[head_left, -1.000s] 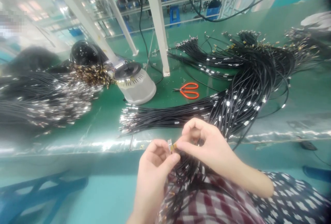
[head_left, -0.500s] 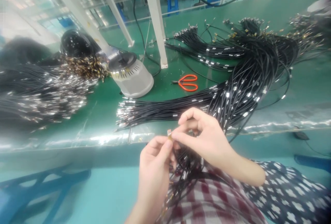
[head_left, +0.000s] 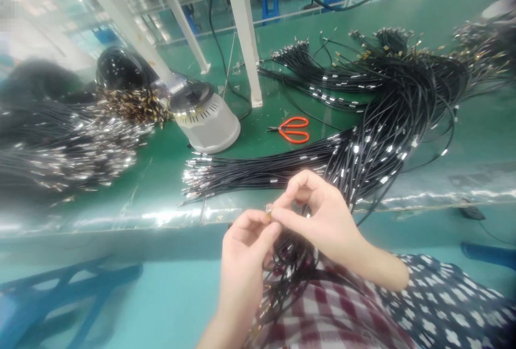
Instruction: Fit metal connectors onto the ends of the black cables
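Note:
My left hand (head_left: pixel 244 255) and my right hand (head_left: pixel 322 220) meet just in front of the bench edge. Both pinch a small metal connector (head_left: pixel 268 210) at the end of a thin black cable. A bundle of black cables (head_left: pixel 288 263) hangs down from under my hands onto my lap. Behind my hands lies a large sheaf of black cables with metal ends (head_left: pixel 306 169) on the green bench (head_left: pixel 161 187).
Orange-handled scissors (head_left: pixel 293 129) lie mid-bench. A white round machine with a black top (head_left: pixel 203 118) stands to the left of them. Piles of cables with metal tips (head_left: pixel 68 144) fill the left side, more cables (head_left: pixel 387 64) the back right. White frame posts (head_left: pixel 242 31) rise behind.
My hands stayed together on the connector and rose slightly toward the bench edge; the fingers shifted a little around it. The view tilted a bit.

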`<state>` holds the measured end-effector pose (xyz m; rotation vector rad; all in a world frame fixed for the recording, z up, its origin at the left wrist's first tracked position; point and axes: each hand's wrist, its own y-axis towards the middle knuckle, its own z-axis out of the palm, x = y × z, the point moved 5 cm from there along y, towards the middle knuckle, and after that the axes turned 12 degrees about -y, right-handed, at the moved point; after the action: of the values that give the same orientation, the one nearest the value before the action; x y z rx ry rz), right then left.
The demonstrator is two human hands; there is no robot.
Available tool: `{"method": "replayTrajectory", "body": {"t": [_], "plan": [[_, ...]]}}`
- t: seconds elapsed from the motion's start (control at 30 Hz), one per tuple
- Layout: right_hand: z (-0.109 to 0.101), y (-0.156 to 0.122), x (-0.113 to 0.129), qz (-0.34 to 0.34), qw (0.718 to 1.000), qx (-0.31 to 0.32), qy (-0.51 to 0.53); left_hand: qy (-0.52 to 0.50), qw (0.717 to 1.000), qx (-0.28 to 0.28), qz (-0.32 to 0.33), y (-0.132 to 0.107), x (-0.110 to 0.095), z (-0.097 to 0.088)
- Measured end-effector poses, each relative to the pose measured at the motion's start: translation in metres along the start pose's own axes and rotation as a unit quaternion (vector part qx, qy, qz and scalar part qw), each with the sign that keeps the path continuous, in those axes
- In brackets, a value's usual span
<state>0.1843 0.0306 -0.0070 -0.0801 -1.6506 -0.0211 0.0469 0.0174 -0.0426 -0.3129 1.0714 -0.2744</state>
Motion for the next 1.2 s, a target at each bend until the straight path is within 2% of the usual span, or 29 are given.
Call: {"method": "replayTrajectory", "body": {"t": [0.1,0.23,0.33,0.63,0.9,1.1,1.2], "plan": [[-0.001,0.0,0.001,0.026,0.999,0.032,0.029,-0.007,1.0,-0.002,-0.001,0.0,-0.001,-0.001],[0.003,0.005,-0.004,0.086,0.982,0.128,0.112,-0.004,1.0,0.014,-0.002,0.0,-0.001,0.0],[0.004,0.01,-0.007,0.092,0.973,0.157,0.144,0.001,1.0,0.02,-0.007,0.001,-0.001,0.001],[0.005,0.021,-0.007,0.053,0.984,0.158,0.066,0.006,0.997,0.073,-0.002,0.005,-0.007,0.002],[0.005,0.023,-0.002,0.021,0.988,0.152,0.013,0.01,0.996,0.089,0.003,0.007,-0.007,0.001],[0.005,0.022,0.005,-0.028,0.989,0.132,-0.051,0.023,0.995,0.096,0.011,0.006,-0.007,0.0],[0.007,0.022,0.004,-0.027,0.989,0.137,-0.055,0.02,0.995,0.101,0.008,0.006,-0.007,0.0]]}}
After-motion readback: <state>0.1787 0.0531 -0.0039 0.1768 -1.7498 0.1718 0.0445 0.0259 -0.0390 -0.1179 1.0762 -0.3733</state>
